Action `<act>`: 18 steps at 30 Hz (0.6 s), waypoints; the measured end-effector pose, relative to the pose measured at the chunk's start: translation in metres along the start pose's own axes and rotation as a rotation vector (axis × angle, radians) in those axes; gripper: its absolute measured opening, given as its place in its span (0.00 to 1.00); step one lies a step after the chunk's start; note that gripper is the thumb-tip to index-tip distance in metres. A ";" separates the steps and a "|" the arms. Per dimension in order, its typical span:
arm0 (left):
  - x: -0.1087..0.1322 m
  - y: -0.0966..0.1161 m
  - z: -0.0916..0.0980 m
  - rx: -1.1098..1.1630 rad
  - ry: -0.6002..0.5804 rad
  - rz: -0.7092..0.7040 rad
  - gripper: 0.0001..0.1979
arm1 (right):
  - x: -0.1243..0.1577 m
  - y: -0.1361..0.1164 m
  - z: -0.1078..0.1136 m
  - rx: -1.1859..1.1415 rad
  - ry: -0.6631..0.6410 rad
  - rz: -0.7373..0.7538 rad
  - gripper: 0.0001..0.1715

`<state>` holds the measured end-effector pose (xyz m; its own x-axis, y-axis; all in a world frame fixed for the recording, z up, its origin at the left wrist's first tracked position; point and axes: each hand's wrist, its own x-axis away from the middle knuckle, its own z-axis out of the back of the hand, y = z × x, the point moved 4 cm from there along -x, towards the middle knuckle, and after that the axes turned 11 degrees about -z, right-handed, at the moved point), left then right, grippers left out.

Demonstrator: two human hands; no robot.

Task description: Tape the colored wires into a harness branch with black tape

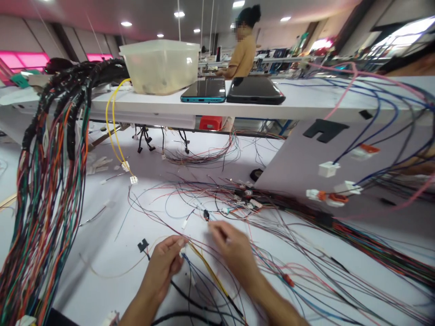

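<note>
1. L hand (159, 267) grip shut on small white plug (182, 251), held just by R hand (234, 250); R grip pinched shut, can't tell on what.
2. Loose wires (217, 203) lie all over tabletop (91, 280); a hard tug could snag them or pull one out.
3. Thick bundle (50, 190) on L side leaves tight room for elbows.
4. Far: shelf (306, 97) w/ 2 phones (204, 90) near its edge, could get knocked off.

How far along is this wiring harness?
Done: the thick bundle at left is sleeved in black near its top, and the wires at right carry white connectors. In hand: the left hand holds a small white connector; the right hand pinches near thin wires. Left: the loose wires across the table, many without visible connectors.
</note>
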<state>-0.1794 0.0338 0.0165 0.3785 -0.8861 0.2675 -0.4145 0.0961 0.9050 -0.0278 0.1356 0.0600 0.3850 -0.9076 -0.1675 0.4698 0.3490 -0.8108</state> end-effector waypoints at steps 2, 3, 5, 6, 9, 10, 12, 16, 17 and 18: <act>0.000 0.001 0.000 -0.006 -0.002 -0.002 0.17 | -0.019 0.002 0.039 0.108 0.221 0.034 0.14; 0.001 0.001 0.000 -0.009 -0.005 0.000 0.17 | -0.025 0.001 0.056 0.210 0.380 0.081 0.17; 0.001 0.001 0.000 -0.014 -0.002 0.008 0.17 | -0.029 0.000 0.068 0.375 0.500 0.191 0.18; 0.001 0.001 0.000 -0.016 0.003 0.013 0.17 | -0.028 0.002 0.062 0.439 0.444 0.254 0.15; 0.001 0.000 0.000 -0.009 0.004 0.019 0.16 | -0.020 0.016 0.017 0.580 0.103 0.316 0.10; 0.000 0.000 0.001 -0.004 0.000 0.021 0.16 | -0.017 0.022 0.004 0.619 0.054 0.291 0.10; 0.000 0.000 0.002 0.000 0.002 0.022 0.16 | -0.014 0.029 -0.012 0.668 0.050 0.233 0.11; 0.002 0.001 0.005 -0.026 0.045 0.042 0.17 | -0.002 0.017 -0.006 0.621 0.101 0.223 0.10; 0.003 0.002 0.004 -0.034 0.043 0.051 0.18 | 0.004 0.010 -0.001 0.570 0.113 0.238 0.10; 0.004 0.002 0.003 -0.043 0.036 0.058 0.19 | 0.012 0.003 0.002 0.518 0.118 0.260 0.11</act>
<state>-0.1817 0.0294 0.0184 0.3847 -0.8617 0.3309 -0.4010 0.1669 0.9008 -0.0200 0.1267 0.0567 0.4621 -0.7868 -0.4092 0.7101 0.6047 -0.3607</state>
